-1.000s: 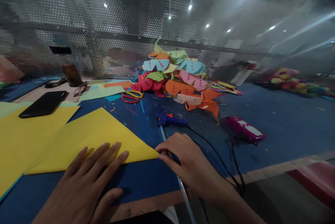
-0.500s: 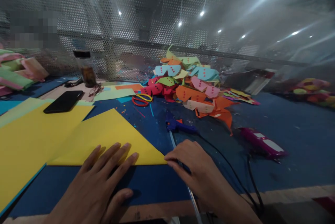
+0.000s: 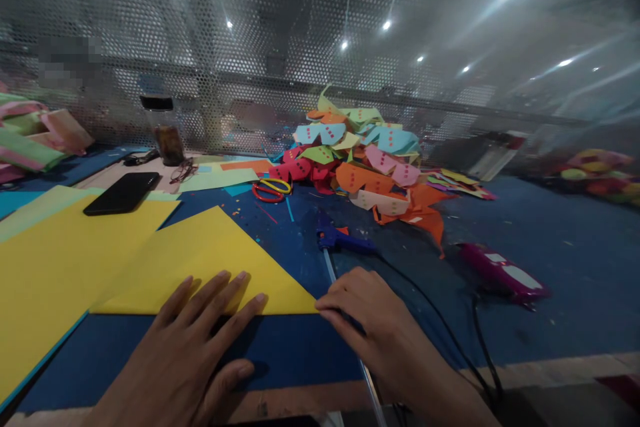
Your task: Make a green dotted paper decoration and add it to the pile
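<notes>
A sheet of yellow paper (image 3: 200,254), folded into a triangle, lies on the blue table with its long folded edge toward me. My left hand (image 3: 200,340) rests on it with fingers spread, the fingertips pressing near that edge. At the triangle's right corner, my right hand (image 3: 370,314) pinches the paper tip between thumb and forefinger. A blue glue gun (image 3: 345,240) lies just beyond my right hand, and its clear glue stick (image 3: 369,384) passes beneath that hand. More flat yellow paper (image 3: 50,267) is spread at the left, touching the folded sheet.
A black phone (image 3: 123,193) sits on the papers. Scissors (image 3: 271,190) with red and yellow handles lie beyond the fold. Cut colored paper shapes (image 3: 370,180) form a pile at the back. A lidded jar (image 3: 167,134) stands back left; a purple corded device (image 3: 503,272) lies right.
</notes>
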Demonstrator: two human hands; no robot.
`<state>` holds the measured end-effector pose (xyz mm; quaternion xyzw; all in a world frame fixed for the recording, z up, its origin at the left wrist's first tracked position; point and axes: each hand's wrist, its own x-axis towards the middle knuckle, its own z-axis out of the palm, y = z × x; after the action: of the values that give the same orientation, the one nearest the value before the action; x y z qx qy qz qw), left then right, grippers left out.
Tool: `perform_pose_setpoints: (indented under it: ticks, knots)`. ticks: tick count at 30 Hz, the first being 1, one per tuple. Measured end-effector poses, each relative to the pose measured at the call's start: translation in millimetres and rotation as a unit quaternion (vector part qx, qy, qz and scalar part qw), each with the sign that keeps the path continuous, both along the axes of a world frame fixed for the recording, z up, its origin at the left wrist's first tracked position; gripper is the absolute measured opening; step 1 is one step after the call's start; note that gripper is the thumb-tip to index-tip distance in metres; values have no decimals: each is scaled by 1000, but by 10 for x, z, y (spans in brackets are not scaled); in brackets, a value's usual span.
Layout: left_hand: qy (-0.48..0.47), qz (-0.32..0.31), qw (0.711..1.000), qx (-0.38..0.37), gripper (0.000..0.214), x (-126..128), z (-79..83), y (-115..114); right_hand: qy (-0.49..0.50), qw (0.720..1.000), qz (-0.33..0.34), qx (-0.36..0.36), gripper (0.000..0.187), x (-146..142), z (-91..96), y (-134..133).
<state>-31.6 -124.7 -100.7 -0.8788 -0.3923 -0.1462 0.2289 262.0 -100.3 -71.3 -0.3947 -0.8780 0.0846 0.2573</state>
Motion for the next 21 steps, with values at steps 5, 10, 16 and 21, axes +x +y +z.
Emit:
perform_pose_setpoints:
  ticks: [5,10,16,21]
  knots:
    - [-2,-1,1000,5,60,-3,-8,12,-11,1000,-6,4,10,-7,28,-14]
    - [-12,-5,1000,-7,62,-8,-35,0,-20,998,-14,54,11,-68,139,-37]
    - [-26,-9,1000,-15,60,-7,-57,-12,-89,989,96,64,18,-337,312,-49]
    - [-29,-8,1000,2,61,8,-58,0,-135,981,124,61,19,-467,287,-1]
